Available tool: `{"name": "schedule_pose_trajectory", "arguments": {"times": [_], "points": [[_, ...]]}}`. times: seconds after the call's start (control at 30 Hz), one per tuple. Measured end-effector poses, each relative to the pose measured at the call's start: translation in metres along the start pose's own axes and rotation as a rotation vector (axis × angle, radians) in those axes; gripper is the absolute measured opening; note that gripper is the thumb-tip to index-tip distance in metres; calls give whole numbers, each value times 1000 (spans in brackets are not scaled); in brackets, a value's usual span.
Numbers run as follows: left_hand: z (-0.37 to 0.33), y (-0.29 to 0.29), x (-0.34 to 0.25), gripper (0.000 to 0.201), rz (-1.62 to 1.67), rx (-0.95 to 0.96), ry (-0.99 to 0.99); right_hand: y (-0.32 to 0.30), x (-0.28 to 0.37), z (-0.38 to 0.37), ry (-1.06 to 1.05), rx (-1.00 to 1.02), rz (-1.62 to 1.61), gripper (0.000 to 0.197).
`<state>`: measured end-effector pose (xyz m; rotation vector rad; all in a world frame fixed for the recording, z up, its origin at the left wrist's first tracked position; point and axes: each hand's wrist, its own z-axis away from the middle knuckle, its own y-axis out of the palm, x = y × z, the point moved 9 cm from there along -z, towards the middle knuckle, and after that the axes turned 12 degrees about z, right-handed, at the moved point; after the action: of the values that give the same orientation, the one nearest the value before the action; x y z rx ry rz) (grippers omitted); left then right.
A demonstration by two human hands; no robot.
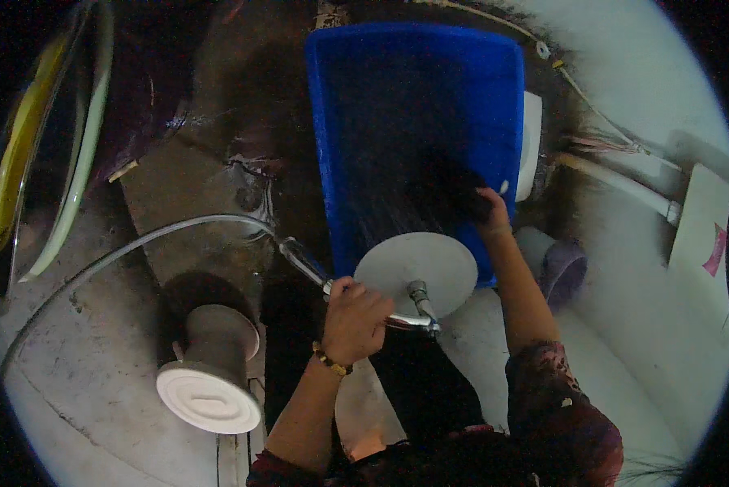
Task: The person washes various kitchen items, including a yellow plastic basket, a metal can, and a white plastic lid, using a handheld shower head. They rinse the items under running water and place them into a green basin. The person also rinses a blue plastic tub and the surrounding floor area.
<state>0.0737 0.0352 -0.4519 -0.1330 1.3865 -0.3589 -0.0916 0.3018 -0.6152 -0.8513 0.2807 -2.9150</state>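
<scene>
My left hand (355, 316), with a beaded bracelet at the wrist, is wrapped round the chrome handle of a shower head (389, 264). Its wide, round, pale disc is tilted over the near end of a large blue tub (417, 31). Fine streaks of spray run from the disc into the tub. At the tub's right side, my right hand (497, 217) is closed on a dark, soft-looking thing (458, 185); its kind is too dark to make out. Dark contents and shadow hide the tub's bottom.
A grey shower hose (137, 243) arcs in from the left. Left of my legs stands a container with a white lid (209, 399). Right of the tub are a purple bucket (563, 272), a white pipe (620, 185) and a pale wall (649, 89). The floor looks wet.
</scene>
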Motion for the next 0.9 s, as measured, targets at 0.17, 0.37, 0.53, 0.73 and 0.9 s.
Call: {"name": "schedule_pose_trajectory", "arguments": {"times": [0.17, 0.37, 0.53, 0.73, 0.9], "points": [[10, -6, -27, 20, 188, -48, 84, -12, 34, 71, -87, 246, -415, 43], [19, 2, -32, 22, 166, -22, 104, -9, 99, 131, -389, 436, -420, 48], [30, 2, -27, 28, 117, -52, 123, 10, 88, 98, -434, -6, 23, 37], [19, -13, -32, 28, 101, -118, 140, 5, -33, -72, -641, -231, 917, 38], [23, -31, -23, 27, 59, -222, 109, 81, -80, -49, -647, 120, 1493, 35]]}}
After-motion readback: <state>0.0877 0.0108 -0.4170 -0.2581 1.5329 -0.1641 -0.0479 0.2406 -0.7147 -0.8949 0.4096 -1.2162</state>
